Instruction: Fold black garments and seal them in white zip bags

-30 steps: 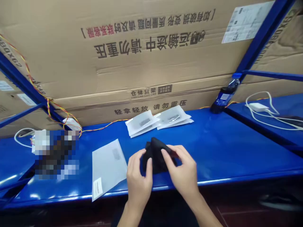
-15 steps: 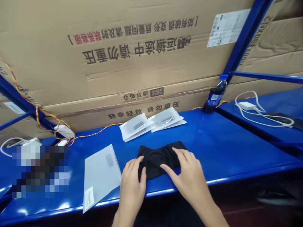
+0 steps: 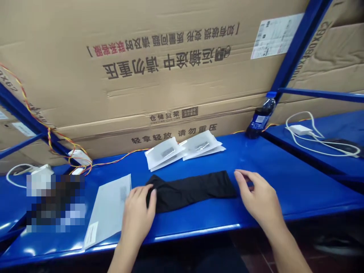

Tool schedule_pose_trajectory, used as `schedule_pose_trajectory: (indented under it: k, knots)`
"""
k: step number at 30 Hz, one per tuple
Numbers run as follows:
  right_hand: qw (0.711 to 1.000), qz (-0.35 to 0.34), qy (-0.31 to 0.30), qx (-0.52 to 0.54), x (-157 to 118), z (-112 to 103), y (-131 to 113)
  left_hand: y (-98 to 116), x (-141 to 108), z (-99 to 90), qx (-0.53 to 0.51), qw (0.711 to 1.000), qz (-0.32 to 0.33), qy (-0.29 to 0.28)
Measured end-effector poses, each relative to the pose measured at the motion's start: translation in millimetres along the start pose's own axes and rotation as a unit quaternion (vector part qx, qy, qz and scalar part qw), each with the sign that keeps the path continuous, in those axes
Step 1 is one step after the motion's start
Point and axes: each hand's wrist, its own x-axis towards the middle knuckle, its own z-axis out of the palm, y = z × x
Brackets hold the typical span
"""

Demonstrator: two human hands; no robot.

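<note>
A long, flat piece of black cloth [image 3: 193, 191], sleeve-like in shape, lies across the blue shelf near its front edge. My left hand [image 3: 139, 212] is at its left end, with thumb and fingers closed on the cloth edge. Just past the right end is my right hand [image 3: 260, 197], its thumb and forefinger tips together, a small gap from the cloth and nothing seen in them. Partly behind my left hand, a frosted flat bag [image 3: 109, 208] with a white label lies on the shelf.
Behind the cloth lie small frosted packets [image 3: 165, 153]. A dark drink bottle [image 3: 260, 119] stands by the right post. White cable and adapter [image 3: 300, 131] rest at the right. Wires run to a white box [image 3: 80, 156] at the left. Cardboard [image 3: 170, 91] backs the blue shelf [image 3: 284, 178].
My hands have moved apart, left hand leftwards and right hand rightwards. The bunched black cloth now lies long and flatter. My right hand has come off it.
</note>
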Motion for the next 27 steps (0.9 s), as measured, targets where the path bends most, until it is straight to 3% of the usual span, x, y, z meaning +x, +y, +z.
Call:
schedule_pose_trajectory:
  k: [4,7,10,16,19,22,24,27]
  knots:
    - [0.994,-0.039,-0.092,0.045,16,12,-15,8,33,3.9,-0.015,0.998,0.038,-0.038]
    - [0.988,-0.043,-0.107,0.104,25,11,-19,7,44,-0.4,-0.093,0.993,0.046,-0.052]
    - [0.98,-0.039,-0.116,0.16,24,2,-10,4,36,-9.4,-0.188,0.981,0.02,-0.051]
    - [0.973,-0.081,-0.191,0.104,25,-1,7,-3,17,-11.7,-0.242,0.967,-0.025,-0.07]
    - [0.97,-0.069,-0.178,0.15,30,-6,-1,-2,19,-13.8,-0.254,0.965,-0.021,-0.066]
    - [0.962,-0.048,-0.164,0.211,23,-24,-3,3,14,-29.5,-0.285,0.956,0.018,-0.072]
    - [0.949,-0.036,-0.207,0.233,8,-41,10,8,3,-46.4,-0.303,0.945,0.064,-0.108]
    - [0.944,-0.054,-0.268,0.187,-23,-64,42,14,-20,-71.6,-0.278,0.923,0.141,-0.224]
